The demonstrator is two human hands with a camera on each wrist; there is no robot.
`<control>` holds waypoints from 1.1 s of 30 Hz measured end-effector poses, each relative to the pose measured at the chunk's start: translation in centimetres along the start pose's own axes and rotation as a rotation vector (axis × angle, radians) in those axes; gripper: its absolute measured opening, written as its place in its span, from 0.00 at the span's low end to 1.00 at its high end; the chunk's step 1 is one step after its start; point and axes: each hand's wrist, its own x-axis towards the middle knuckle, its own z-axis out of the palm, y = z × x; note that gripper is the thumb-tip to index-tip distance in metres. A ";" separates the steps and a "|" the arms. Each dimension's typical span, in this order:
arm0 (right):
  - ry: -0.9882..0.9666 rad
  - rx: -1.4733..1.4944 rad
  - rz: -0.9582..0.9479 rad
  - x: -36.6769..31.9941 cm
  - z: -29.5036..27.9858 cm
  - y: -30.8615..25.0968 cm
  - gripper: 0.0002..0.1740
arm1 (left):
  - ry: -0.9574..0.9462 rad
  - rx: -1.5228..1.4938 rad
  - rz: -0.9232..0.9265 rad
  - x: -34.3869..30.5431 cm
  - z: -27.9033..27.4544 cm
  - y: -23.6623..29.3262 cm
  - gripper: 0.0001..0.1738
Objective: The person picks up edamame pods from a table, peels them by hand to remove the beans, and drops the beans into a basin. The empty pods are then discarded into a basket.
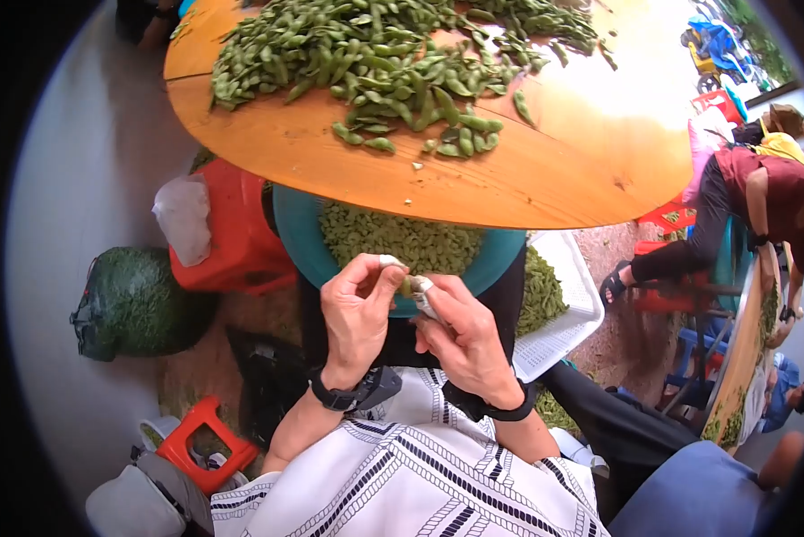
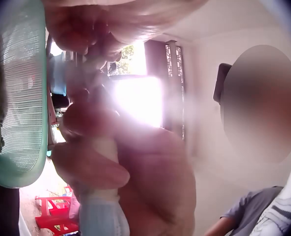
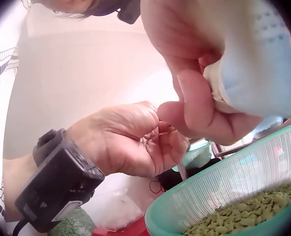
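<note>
In the head view a green soybean pod (image 1: 407, 286) sits between the fingertips of both hands, above a teal basin (image 1: 285, 224) of shelled green beans (image 1: 393, 237). My left hand (image 1: 355, 313) pinches it from the left, thumb against a fingertip wrapped in white. From the other side my right hand (image 1: 466, 333) pinches it, its fingers curled in and one wrapped in white and pale blue. The right wrist view shows that wrap (image 3: 261, 59) close up, with fingertips meeting. In both wrist views the fingers hide the pod.
Ahead, a wooden table (image 1: 545, 192) bears a heap of soybean pods (image 1: 348, 54). A white basket (image 1: 581, 304) with green contents stands right of the basin. To the left are a red stool (image 1: 232, 242), a filled dark bag (image 1: 133, 300) and another red stool (image 1: 209, 447). People work at the right.
</note>
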 end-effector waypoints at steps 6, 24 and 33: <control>0.012 0.166 0.094 -0.4 -0.1 0.7 0.15 | -0.136 0.085 0.006 0.6 -0.8 0.3 0.11; 0.082 -0.043 0.033 -0.2 0.2 0.0 0.19 | -0.290 0.022 -0.142 1.6 -0.8 -1.2 0.18; 0.112 0.083 0.117 0.5 -1.0 -1.2 0.18 | -0.323 -0.227 -0.174 2.1 -1.2 0.4 0.08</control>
